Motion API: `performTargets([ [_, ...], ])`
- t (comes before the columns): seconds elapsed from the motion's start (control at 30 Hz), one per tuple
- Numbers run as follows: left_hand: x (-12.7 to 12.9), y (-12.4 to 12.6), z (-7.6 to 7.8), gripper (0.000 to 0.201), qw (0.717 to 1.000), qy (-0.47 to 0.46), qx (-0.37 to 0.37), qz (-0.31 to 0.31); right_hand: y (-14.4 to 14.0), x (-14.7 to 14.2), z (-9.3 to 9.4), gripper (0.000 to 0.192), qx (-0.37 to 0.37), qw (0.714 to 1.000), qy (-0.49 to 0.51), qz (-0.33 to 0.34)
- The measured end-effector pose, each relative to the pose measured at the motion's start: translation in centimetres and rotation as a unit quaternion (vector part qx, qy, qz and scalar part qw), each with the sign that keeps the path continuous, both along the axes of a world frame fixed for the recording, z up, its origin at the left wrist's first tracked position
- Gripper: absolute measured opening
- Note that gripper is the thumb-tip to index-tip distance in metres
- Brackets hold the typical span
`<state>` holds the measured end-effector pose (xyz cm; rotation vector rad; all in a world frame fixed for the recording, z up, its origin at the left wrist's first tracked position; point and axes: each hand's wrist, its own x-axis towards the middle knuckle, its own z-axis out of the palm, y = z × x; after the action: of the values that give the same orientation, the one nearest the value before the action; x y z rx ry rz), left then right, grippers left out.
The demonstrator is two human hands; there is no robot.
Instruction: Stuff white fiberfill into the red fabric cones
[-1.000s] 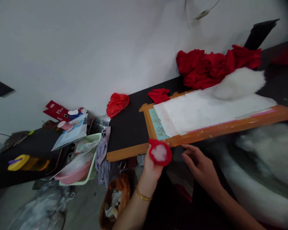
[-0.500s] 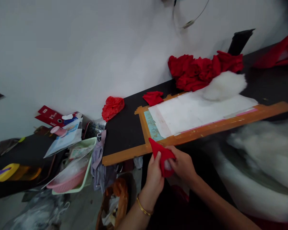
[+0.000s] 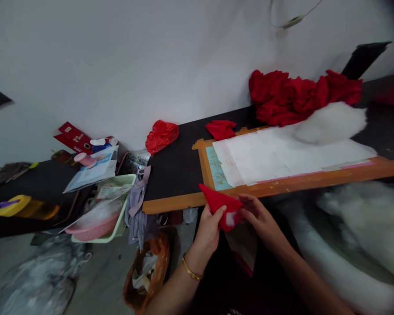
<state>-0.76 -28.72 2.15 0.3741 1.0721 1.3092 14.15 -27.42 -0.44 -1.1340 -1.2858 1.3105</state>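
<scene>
A pointed red cloth piece point(image 3: 216, 202) is held over the table's front edge, its tip towards the upper left. White stuffing point(image 3: 230, 218) shows through an opening in its lower part. My left hand point(image 3: 208, 229), with a gold bangle point(image 3: 191, 269) at the wrist, grips the cloth from the left, thumb on top. At the right corner of the cloth, the fingers of my right hand point(image 3: 261, 218) are bent around its edge; the fingertips are partly hidden.
White paper point(image 3: 265, 153) is on the black table point(image 3: 180, 170), with fluffy stuffing point(image 3: 335, 122) on it. Red fabric point(image 3: 289, 96) is heaped behind. A large sack of stuffing point(image 3: 367, 227) stands at right. At left are a green basket point(image 3: 120, 229) and an orange-lined bin point(image 3: 160, 256).
My right hand has shifted from the opening with the stuffing to the cloth's right corner. My left hand keeps its grip. The view has turned slightly left.
</scene>
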Motion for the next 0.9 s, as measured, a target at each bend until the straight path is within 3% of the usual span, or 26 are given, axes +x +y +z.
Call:
performTargets([
  [0.2, 0.0, -0.4, -0.3, 0.039, 0.999, -0.011, 0.016, -0.028, -0.5, -1.0, -0.8, 0.045, 0.022, 0.997, -0.072, -0.009],
  [0.33, -0.1, -0.8, -0.3, 0.037, 0.998, -0.034, 0.024, -0.041, -0.5, -1.5, -0.5, 0.021, 0.121, 0.977, -0.165, -0.066],
  [0.47, -1.8, 0.0, 0.2, 0.041, 0.991, -0.106, 0.024, -0.074, -0.2, -0.9, -0.1, 0.022, 0.317, 0.9, -0.291, -0.079],
  [0.53, -2.4, 0.6, 0.3, 0.041, 0.988, -0.131, 0.022, -0.077, -0.4, -0.8, 0.1, 0.029, 0.388, 0.859, -0.331, -0.034],
  [0.6, -2.6, 1.2, 0.2, 0.035, 0.991, -0.13, 0.012, -0.042, -0.9, -0.8, 0.5, 0.033, 0.437, 0.837, -0.33, 0.01],
  [0.67, -2.4, 1.7, -0.2, 0.031, 0.991, -0.132, -0.011, 0.001, -1.8, -0.5, 0.8, 0.037, 0.452, 0.836, -0.31, -0.022],
  [0.77, -2.1, 2.2, -0.8, 0.03, 0.983, -0.172, -0.052, 0.036, -3.1, 0.7, 0.8, 0.037, 0.434, 0.844, -0.284, -0.134],
  [0.83, -2.0, 2.3, -1.1, 0.029, 0.978, -0.192, -0.07, 0.039, -3.7, 1.2, 0.2, 0.033, 0.432, 0.848, -0.287, -0.11],
  [0.9, -1.7, 2.2, -1.1, 0.03, 0.976, -0.201, -0.071, 0.03, -3.9, 1.0, -0.7, 0.036, 0.438, 0.843, -0.31, -0.046],
])
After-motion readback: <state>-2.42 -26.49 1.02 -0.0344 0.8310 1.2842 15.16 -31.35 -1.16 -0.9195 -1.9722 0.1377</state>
